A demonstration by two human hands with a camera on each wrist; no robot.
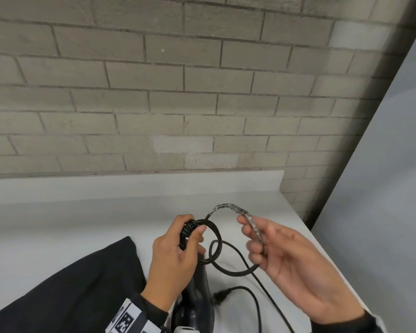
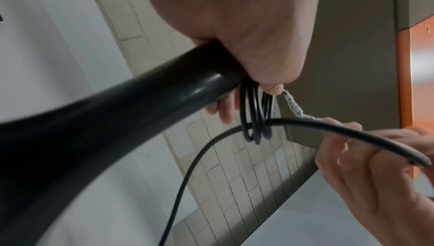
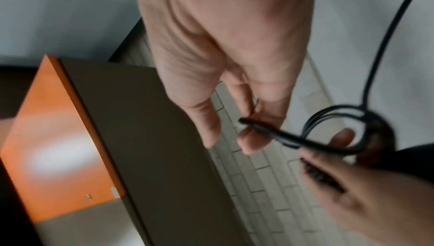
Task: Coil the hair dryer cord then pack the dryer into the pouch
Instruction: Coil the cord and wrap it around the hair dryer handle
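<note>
My left hand (image 1: 192, 234) grips several small loops of the black cord (image 1: 214, 239) together with the top of the dark hair dryer's handle (image 2: 117, 120). The dryer (image 1: 197, 304) hangs down below that hand over the white counter. My right hand (image 1: 252, 239) holds a further stretch of cord, thumb and fingers curled round a tape-wrapped section (image 1: 255, 227). An open arc of cord joins the two hands. Slack cord (image 1: 269, 296) trails toward me, and the plug (image 1: 220, 296) lies beside the dryer. The black pouch (image 1: 70, 284) lies flat at the left.
The white counter (image 1: 82, 219) has a raised back lip against a grey brick wall (image 1: 178, 92). A pale panel (image 1: 382, 188) borders the counter's right edge. An orange and brown cabinet (image 3: 58, 138) shows in the wrist views.
</note>
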